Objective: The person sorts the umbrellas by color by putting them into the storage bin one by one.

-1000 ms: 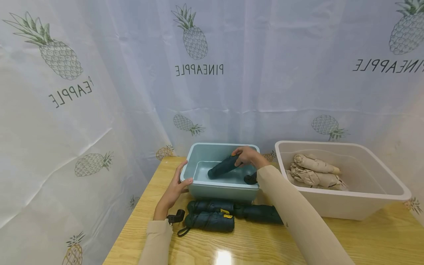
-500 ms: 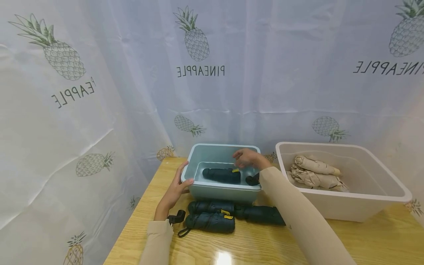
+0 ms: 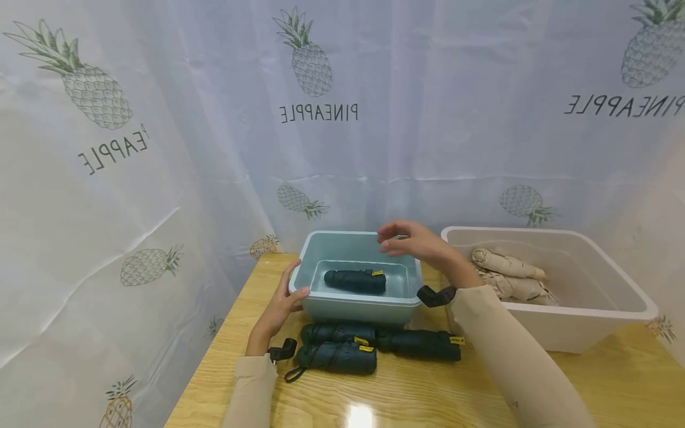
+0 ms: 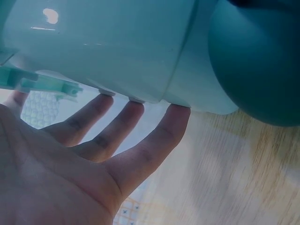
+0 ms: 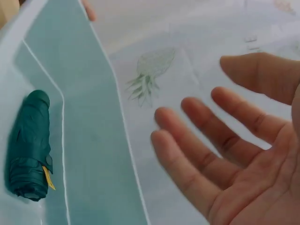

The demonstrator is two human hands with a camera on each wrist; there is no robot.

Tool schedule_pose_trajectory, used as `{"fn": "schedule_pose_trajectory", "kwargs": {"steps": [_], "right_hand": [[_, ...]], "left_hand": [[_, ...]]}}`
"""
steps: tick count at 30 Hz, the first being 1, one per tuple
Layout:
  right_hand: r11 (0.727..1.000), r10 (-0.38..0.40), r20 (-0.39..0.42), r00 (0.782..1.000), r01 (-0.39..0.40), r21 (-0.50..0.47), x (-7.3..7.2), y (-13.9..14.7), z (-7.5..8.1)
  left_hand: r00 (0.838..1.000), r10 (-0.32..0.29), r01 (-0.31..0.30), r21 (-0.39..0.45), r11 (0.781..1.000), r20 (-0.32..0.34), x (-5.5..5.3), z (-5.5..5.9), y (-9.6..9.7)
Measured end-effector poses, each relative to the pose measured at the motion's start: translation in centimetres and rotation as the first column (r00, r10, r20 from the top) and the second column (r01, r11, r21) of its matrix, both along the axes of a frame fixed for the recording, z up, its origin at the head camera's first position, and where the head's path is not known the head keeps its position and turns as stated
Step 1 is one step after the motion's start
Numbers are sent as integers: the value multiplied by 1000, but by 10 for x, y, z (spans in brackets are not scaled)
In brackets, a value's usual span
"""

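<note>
A folded dark green umbrella (image 3: 352, 282) with a yellow tag lies on the floor of a light blue bin (image 3: 358, 310); it also shows in the right wrist view. My left hand (image 3: 277, 306) steadies the bin's front left corner, thumb over the rim and nearly straight fingertips (image 4: 177, 112) against the outer wall. Above the bin's back right rim, my right hand (image 3: 417, 242) hangs with loosely bent fingers and nothing in it. On the table before the bin lie a front umbrella (image 3: 338, 359), one behind it (image 3: 336, 333) and one to their right (image 3: 420, 345).
To the right stands a larger beige bin (image 3: 535, 321) with beige wrapped bundles (image 3: 505, 264) inside. Both bins sit on a wooden table (image 3: 316, 407). A curtain (image 3: 407, 148) printed with pineapples hangs close behind them.
My right hand let go of the umbrella, which dropped from a tilt to lying flat in the blue bin. That hand then rose up and right. My left hand stayed on the corner.
</note>
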State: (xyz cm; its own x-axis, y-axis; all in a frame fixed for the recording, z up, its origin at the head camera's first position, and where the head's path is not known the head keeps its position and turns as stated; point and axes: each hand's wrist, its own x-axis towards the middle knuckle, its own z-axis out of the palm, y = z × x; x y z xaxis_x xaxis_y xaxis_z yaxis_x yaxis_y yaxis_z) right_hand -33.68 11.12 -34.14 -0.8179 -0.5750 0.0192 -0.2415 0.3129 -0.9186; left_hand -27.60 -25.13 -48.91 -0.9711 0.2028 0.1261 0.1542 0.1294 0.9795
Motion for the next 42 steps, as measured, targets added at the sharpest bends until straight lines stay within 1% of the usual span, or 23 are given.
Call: {"fn": "schedule_pose_trajectory", "kwargs": {"steps": [2, 4, 7, 10, 13, 16, 18, 20, 23, 26, 30, 32, 35, 39, 42], "right_hand": [[998, -2, -27, 1000, 1, -63, 11, 8, -2], [993, -2, -51, 999, -4, -119, 24, 15, -6], [977, -1, -74, 997, -15, -212, 41, 25, -18], [955, 4, -109, 994, -36, -293, 56, 36, -32], [937, 33, -155, 987, -85, -338, 70, 49, -47], [930, 87, -188, 978, -147, -337, 86, 62, -60], [930, 143, -207, 968, -203, -306, 96, 71, -67], [936, 193, -218, 957, -246, -251, 105, 78, -73], [953, 231, -224, 947, -267, -146, 114, 87, -82], [974, 210, -244, 947, -223, -27, 117, 94, -90], [984, 166, -279, 946, -142, 104, 117, 100, -97], [980, 153, -288, 945, -108, 165, 118, 103, -98], [965, 141, -328, 934, -55, 258, 120, 107, -99], [928, 160, -396, 904, -1, 373, 121, 111, -101], [901, 182, -407, 895, 15, 434, 121, 111, -104]], "left_hand": [[1000, 1, -1, -1, 1000, -2, 1, 1, -1], [1000, 12, -12, 2, 1000, -3, 3, 3, -3], [1000, 26, -26, 1, 1000, -2, 4, 2, -6], [1000, 19, -19, 3, 1000, 3, 3, 0, -7], [1000, 7, -7, 17, 1000, 6, 3, -4, -7], [1000, -8, 8, 27, 1000, 5, 2, -6, -4], [1000, -14, 14, 31, 999, 3, 2, -6, -3], [1000, -19, 19, 36, 999, 0, 2, -5, -1], [1000, -17, 17, 44, 999, -2, 2, -4, -1], [1000, -22, 22, 45, 999, -5, 0, -3, -1], [1000, -25, 25, 37, 999, -8, -2, -1, 0], [1000, -21, 22, 31, 999, -9, -2, 0, 1], [1000, -16, 17, 19, 1000, -8, -2, 1, 0], [1000, -8, 8, 11, 1000, -1, -2, 1, 1], [1000, -3, 3, 18, 1000, 3, -2, 1, 1]]}}
